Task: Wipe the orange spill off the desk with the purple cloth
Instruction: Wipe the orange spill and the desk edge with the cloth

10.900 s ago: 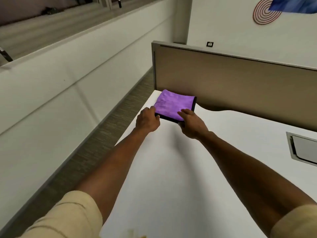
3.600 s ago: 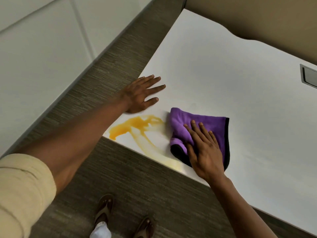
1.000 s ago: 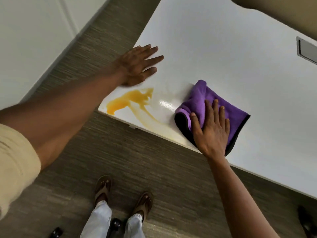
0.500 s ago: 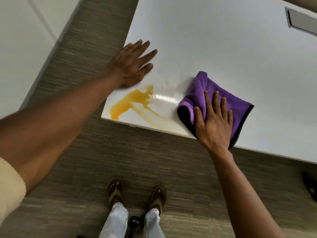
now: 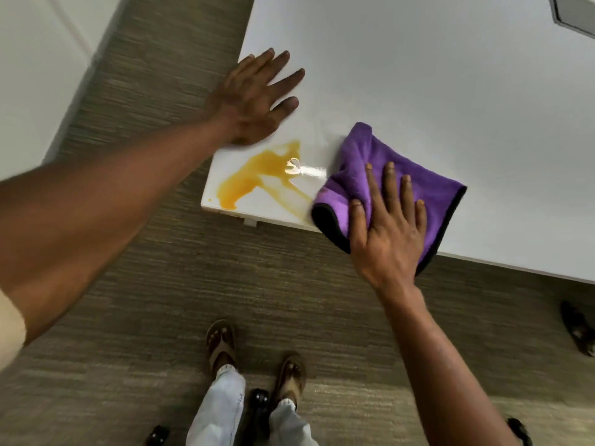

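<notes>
An orange spill (image 5: 257,173) lies on the near left corner of the white desk (image 5: 434,75), with a paler smear trailing right toward the desk's front edge. The purple cloth (image 5: 380,156), black-edged and folded, rests just right of the spill at the front edge. My right hand (image 5: 388,233) presses flat on the cloth, fingers spread, palm overhanging the edge. My left hand (image 5: 254,98) lies flat on the desk just behind the spill, fingers apart, holding nothing.
A grey inset panel (image 5: 576,12) sits in the desk at the top right. Below the desk edge is grey carpet with my sandalled feet (image 5: 254,355) and black chair casters (image 5: 259,402). A white wall panel (image 5: 38,66) runs along the left.
The cloth under my right hand has shifted slightly left toward the spill over the last second. My left hand stays planted behind the spill. The view has tilted further down.
</notes>
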`<state>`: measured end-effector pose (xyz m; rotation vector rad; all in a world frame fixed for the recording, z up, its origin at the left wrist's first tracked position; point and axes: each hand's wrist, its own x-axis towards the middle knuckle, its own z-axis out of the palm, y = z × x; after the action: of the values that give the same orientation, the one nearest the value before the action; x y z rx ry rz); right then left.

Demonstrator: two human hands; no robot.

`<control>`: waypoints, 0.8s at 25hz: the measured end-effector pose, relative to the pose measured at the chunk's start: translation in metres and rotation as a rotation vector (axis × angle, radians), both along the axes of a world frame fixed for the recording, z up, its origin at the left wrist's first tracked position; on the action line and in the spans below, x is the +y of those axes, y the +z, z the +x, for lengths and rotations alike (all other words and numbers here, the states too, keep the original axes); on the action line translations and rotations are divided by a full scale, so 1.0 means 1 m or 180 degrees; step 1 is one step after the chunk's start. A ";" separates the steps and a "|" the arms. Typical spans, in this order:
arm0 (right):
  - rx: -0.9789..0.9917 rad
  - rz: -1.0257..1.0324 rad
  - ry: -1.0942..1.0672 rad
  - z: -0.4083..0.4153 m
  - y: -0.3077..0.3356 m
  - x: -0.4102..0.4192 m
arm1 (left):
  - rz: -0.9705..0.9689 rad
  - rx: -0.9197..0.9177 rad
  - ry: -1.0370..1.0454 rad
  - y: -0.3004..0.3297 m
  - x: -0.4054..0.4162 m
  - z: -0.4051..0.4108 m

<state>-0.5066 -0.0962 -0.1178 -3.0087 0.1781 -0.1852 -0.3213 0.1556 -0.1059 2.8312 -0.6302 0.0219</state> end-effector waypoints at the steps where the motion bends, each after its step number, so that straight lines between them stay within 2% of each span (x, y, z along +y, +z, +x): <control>1: 0.0006 0.0018 -0.0010 -0.001 0.000 -0.015 | -0.0023 0.0041 -0.0002 0.001 0.001 0.000; 3: -0.0172 0.0154 -0.0274 -0.005 0.000 -0.031 | 0.0002 0.0009 0.0036 -0.003 -0.001 0.000; 6: -0.0616 0.0236 -0.0480 -0.011 -0.010 -0.010 | -0.0021 0.0011 0.0071 -0.009 -0.003 0.007; 9: -0.0713 0.0198 0.0144 -0.014 -0.015 0.001 | 0.0023 -0.0021 0.0007 -0.013 -0.001 0.011; 12: -0.0669 0.0025 0.0668 -0.015 -0.013 -0.028 | -0.0115 -0.0045 0.0083 -0.011 -0.003 0.009; 14: -0.0780 0.0151 0.0389 -0.018 -0.016 -0.040 | -0.0312 0.0004 0.0149 -0.008 -0.004 0.008; 17: -0.0970 0.0309 -0.0226 -0.014 -0.022 -0.008 | -0.0388 0.0175 0.0170 -0.003 -0.001 0.003; 20: -0.0836 0.0241 0.0125 -0.014 -0.017 0.005 | -0.0209 0.0256 0.0148 0.001 -0.001 0.000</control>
<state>-0.5206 -0.0917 -0.1345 -2.8734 0.0979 -0.5519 -0.3214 0.1545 -0.1047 2.7676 -0.5362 -0.0616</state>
